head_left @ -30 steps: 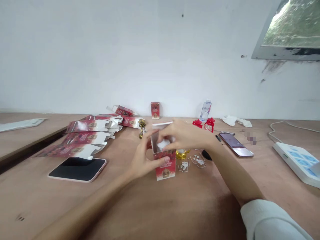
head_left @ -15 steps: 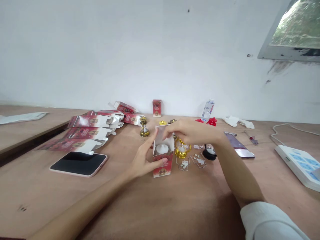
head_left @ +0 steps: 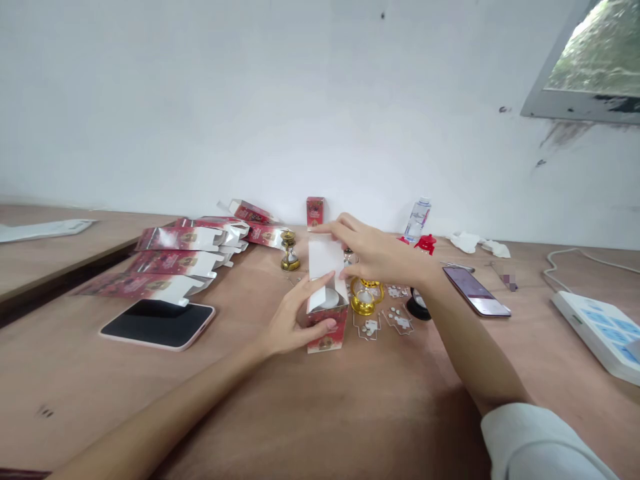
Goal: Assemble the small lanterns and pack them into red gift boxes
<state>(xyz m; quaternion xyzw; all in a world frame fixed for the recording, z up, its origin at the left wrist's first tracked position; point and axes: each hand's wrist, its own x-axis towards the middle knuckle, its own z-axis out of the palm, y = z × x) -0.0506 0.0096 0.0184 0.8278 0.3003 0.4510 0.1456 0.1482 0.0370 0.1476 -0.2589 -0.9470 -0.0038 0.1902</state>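
A red printed box [head_left: 326,333] stands upright on the table with its top open and its white lid flap [head_left: 326,257] raised. Something round and white [head_left: 327,298] shows inside. My left hand [head_left: 297,317] grips the box from the left, its thumb across the front. At the flap's top and right edge is my right hand [head_left: 365,250], its fingers closed on the flap. Just right of the box sits a gold lantern-like piece [head_left: 364,297], with wire frames and small white parts [head_left: 370,328] in front of it.
Flat red boxes [head_left: 173,263] are stacked at the left, behind a dark-screened phone [head_left: 159,325]. Another phone [head_left: 477,291], a bottle [head_left: 417,219], red pieces [head_left: 425,244] and a white device [head_left: 597,333] are at the right. A gold-black lantern [head_left: 289,251] stands behind.
My right hand has moved up and back from the box opening, and the white flap now stands raised at its fingers. The left hand's fingers have shifted down slightly, still around the box.
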